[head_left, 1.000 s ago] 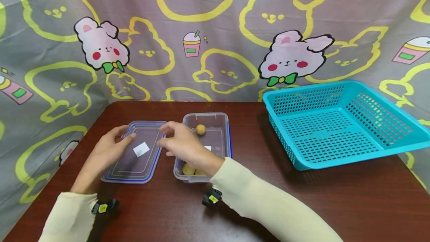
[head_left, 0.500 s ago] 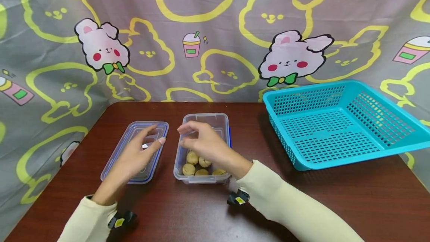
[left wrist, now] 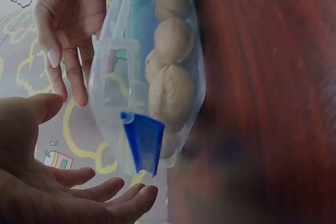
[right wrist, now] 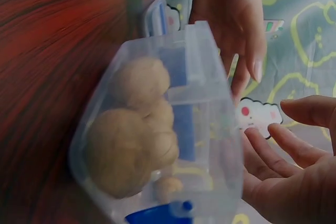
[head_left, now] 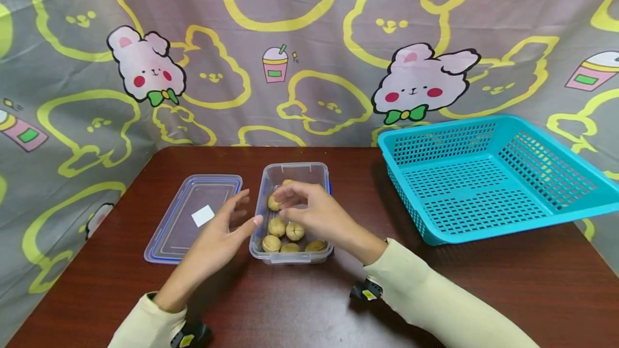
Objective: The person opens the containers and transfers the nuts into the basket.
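A clear plastic food container [head_left: 314, 173] stands on the table with several walnuts [head_left: 276, 227] inside. My right hand [head_left: 321, 214] hovers over its right side, fingers relaxed and holding nothing, hiding part of the nuts. Over the near right part of the lid [head_left: 166, 243] and just left of the container is my left hand [head_left: 217, 243], its fingers spread and nothing in them. A blue clip [left wrist: 144, 142] hangs from the container's end in the left wrist view. Through the clear wall, walnuts [right wrist: 123, 150] also show in the right wrist view.
The blue-edged lid lies flat left of the container, with a white sticker [head_left: 203, 216] on it. A turquoise plastic basket [head_left: 469, 187] with holes stands at the right. Behind the brown table [head_left: 300, 305] hangs a patterned curtain [head_left: 333, 42].
Both hands have moved to the right: the left from over the lid toward the container, the right from the gap between lid and container to over the nuts. Lid, container and basket stay put.
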Motion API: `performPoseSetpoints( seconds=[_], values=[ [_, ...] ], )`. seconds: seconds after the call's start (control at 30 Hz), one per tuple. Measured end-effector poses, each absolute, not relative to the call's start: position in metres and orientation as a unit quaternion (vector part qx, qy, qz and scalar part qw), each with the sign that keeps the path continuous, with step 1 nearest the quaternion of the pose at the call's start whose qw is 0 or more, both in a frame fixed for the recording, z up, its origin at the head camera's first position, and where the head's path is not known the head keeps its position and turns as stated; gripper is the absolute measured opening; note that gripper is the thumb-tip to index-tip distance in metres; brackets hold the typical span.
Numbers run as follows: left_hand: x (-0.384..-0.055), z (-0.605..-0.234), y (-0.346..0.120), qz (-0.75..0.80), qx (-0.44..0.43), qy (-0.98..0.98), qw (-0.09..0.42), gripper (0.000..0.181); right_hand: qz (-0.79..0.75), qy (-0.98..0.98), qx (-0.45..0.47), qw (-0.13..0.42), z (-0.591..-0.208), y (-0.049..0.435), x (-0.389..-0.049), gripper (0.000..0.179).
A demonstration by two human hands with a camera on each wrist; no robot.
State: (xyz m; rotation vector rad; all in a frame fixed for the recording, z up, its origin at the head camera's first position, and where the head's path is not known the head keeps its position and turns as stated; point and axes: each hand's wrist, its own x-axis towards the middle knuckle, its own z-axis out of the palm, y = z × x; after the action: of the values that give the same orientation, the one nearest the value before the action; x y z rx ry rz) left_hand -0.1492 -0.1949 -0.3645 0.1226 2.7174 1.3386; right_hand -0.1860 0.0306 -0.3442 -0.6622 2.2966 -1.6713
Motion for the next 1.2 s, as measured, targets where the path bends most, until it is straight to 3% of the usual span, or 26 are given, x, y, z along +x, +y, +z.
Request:
performPoseSetpoints(
  seconds=[0.57, 0.93, 1.2],
  values=[
    [-0.15, -0.386, -0.179, 0.49, 0.078, 0.866, 0.066, 0.09, -0.553, 0.795, -0.215, 0.123, -0.359, 0.042, -0.194, 0.032],
    [-0.147, -0.392, -0.18, 0.476, 0.093, 0.87, 0.084, 0.111, -0.502, 0.828, -0.198, 0.153, -0.359, 0.027, -0.194, 0.049],
    [-0.148, -0.396, -0.18, 0.481, 0.101, 0.867, 0.087, 0.119, -0.466, 0.852, -0.179, 0.16, -0.36, 0.015, -0.199, 0.052]
  ],
)
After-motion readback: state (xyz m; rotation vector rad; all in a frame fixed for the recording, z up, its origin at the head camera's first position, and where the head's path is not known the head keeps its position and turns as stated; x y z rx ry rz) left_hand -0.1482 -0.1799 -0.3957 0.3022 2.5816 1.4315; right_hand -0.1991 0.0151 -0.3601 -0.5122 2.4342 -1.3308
